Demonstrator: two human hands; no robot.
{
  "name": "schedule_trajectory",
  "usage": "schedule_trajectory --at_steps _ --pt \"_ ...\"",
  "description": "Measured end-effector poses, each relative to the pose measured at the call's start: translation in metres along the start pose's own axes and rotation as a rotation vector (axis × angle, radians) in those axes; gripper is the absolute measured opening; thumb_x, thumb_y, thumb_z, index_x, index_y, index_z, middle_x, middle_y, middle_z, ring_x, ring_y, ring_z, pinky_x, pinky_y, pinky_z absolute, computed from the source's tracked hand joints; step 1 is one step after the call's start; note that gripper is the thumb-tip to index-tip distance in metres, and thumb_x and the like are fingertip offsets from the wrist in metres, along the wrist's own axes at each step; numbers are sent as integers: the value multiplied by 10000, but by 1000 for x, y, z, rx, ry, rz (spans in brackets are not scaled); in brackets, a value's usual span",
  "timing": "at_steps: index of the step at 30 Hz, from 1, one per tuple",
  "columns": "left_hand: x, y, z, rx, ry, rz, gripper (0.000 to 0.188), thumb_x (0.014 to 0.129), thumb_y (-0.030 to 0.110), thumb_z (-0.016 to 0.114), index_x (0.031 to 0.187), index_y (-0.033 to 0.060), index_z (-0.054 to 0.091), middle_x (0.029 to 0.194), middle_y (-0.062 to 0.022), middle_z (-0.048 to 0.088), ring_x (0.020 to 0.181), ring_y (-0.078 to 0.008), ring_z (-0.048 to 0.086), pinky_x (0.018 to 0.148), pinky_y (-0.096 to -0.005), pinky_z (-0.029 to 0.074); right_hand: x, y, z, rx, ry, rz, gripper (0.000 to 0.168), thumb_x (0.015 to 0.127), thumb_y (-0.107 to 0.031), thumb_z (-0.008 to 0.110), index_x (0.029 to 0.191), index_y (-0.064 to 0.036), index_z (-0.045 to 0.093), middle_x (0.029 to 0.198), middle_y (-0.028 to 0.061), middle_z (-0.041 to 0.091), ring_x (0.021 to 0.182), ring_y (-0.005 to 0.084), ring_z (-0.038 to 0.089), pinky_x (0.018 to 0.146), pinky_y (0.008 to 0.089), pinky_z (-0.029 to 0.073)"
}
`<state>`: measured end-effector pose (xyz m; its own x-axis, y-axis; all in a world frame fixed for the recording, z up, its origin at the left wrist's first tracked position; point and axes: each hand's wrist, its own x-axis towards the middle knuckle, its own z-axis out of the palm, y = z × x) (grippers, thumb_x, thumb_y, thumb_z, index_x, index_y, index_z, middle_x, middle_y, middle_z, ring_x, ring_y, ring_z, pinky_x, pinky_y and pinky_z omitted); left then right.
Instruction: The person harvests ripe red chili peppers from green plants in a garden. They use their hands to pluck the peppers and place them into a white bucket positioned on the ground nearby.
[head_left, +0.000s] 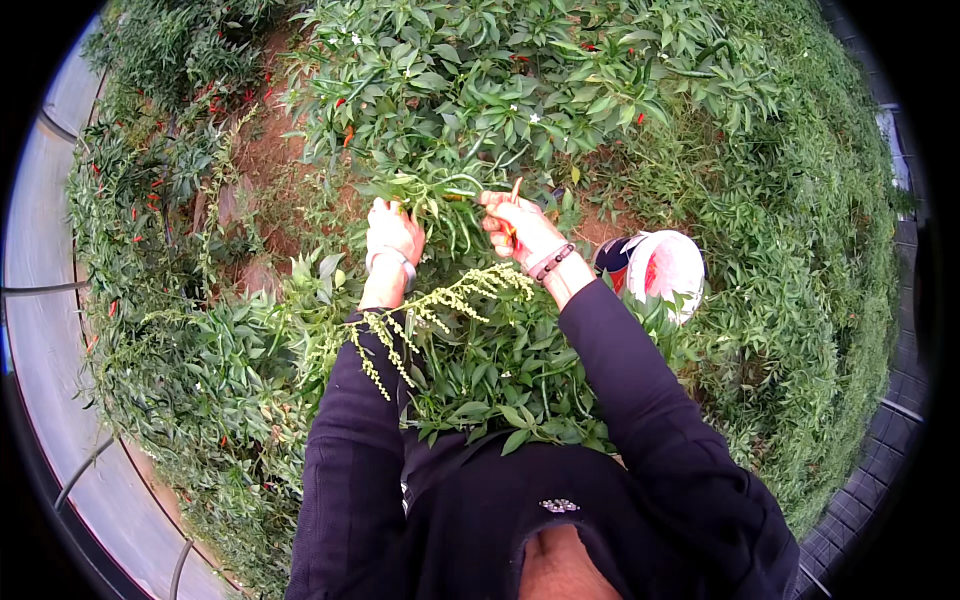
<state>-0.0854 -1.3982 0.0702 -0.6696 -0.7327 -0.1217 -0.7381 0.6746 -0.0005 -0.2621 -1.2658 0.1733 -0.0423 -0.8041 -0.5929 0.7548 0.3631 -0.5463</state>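
My left hand (396, 232) is closed around a leafy pepper stem, its fingertips partly hidden by leaves. Just to its right, several slender green chili peppers (457, 225) hang from the plant. My right hand (517, 225) is curled around red-orange chili peppers (514, 232), one of which pokes up above the fingers. Its fingertips are close to the curved tip of a green chili. A white plastic bucket (701, 266) lies tilted among the plants to the right of my right hand, with red chilies visible inside.
Dense chili pepper plants (480, 75) with green and red fruit surround me. A flowering weed stalk (450, 300) crosses over my left forearm. Reddish bare soil (274, 142) shows at the upper left. Curved pipes and plastic sheeting (45, 337) edge the left side; dark ground cover (892, 420) runs along the right.
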Motion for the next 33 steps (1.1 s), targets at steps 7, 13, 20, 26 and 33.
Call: schedule_trajectory --at_steps 7,13,20,26,33 --pt "-39 53 -144 -758 534 -138 428 792 67 505 1198 -3 389 1116 -193 443 1071 -308 416 926 -379 328 -37 -25 0 689 -244 -196 219 892 -197 442 1024 -48 533 924 96 588 908 289 572 758 402 486" --pt "-94 119 -201 -1141 417 -102 167 816 41 508 982 26 511 831 -50 518 686 -114 507 594 -241 431 -62 -29 13 859 -348 -260 308 904 -268 388 1077 -45 510 1078 121 544 1064 302 485 960 466 335" --pt "-103 155 -208 -548 598 131 234 699 97 657 913 127 567 769 -38 499 650 -182 525 537 -288 438 -92 -29 19 768 -390 -358 342 912 -296 359 1100 -47 499 1100 113 536 1092 297 465 980 451 317" --pt "-107 164 -216 -583 589 120 174 699 107 682 843 91 586 688 -20 479 555 -116 474 498 -239 403 -103 -27 15 852 -391 -361 325 922 -281 327 1098 -52 475 1099 109 539 1063 290 489 943 443 358" --pt "-110 175 -227 -824 454 81 131 750 107 649 828 37 570 641 6 464 541 -77 417 504 -204 376 -115 -35 9 941 -406 -375 280 916 -246 350 1030 -35 496 1050 133 548 1029 306 503 929 457 367"
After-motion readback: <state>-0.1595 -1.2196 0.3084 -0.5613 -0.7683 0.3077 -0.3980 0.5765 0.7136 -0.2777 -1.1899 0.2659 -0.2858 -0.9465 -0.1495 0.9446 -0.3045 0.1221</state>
